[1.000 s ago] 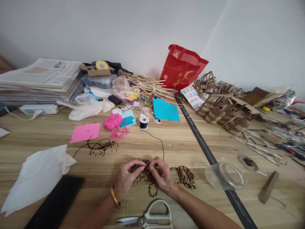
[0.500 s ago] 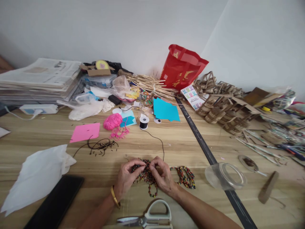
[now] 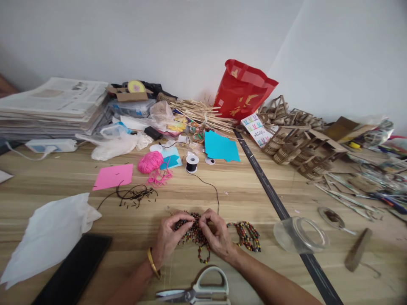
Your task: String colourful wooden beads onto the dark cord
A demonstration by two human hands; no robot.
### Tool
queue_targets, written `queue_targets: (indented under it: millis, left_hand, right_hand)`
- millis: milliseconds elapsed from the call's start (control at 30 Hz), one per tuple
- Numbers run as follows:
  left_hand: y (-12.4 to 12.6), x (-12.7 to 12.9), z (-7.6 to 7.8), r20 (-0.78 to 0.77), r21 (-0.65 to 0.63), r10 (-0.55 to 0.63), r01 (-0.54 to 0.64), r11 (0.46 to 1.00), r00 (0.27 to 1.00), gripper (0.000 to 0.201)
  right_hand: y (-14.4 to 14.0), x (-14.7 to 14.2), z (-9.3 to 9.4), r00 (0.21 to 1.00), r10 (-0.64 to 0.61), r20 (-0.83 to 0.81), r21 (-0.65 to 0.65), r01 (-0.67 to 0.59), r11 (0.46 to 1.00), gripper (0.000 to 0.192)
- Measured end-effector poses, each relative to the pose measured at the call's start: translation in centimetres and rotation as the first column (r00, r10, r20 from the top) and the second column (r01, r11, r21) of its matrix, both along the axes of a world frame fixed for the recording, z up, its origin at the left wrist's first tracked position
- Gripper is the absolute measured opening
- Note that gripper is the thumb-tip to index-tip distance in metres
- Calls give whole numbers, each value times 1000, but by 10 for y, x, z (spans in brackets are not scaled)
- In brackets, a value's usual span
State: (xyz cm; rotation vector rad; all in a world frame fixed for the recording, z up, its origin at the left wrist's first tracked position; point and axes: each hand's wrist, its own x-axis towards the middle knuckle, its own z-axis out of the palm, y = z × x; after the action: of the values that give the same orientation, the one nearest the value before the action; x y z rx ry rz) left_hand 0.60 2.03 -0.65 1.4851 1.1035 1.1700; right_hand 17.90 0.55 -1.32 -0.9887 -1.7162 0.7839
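Both hands, left hand [image 3: 170, 237] and right hand [image 3: 216, 235], pinch a limp, light mass of small multicoloured beads strung on thin black cord [image 3: 193, 233] between narrow fingertips; it probably slips easily, best gripped at the cord beside the fingertips.

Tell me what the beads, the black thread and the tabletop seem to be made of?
Beads: probably painted wood or seed, small, round, multicoloured, slightly glossy. Black thread: thin cord off a spool, possibly waxed or elastic. Tabletop: wood or wood-look laminate, showing pale grain stripes.
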Motion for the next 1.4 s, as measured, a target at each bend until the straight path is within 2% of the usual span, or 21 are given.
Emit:
queue_targets:
  millis: [300, 733, 1067, 1400]
  left_hand:
    - [-1, 1, -1, -1, -16, -25, 25, 1000, 1000, 9]
    - [-1, 1, 4, -26, -24, 28, -29, 999, 999, 9]
    - [0, 1, 1, -25, -2, 4, -4, 1000, 1000, 11]
    - [-1, 0, 2, -14, -50, 30, -30, 998, 999, 11]
  right_hand:
    - [0, 1, -2, 1000, 5, 1, 2, -5, 1000, 12]
    - [0, 1, -3, 1000, -3, 6, -3, 3, 1000, 12]
    - [0, 2, -4, 1000, -4, 27, -9, 5, 1000, 14]
    - [0, 1, -2, 1000, -13, 14, 0, 13, 1000, 16]
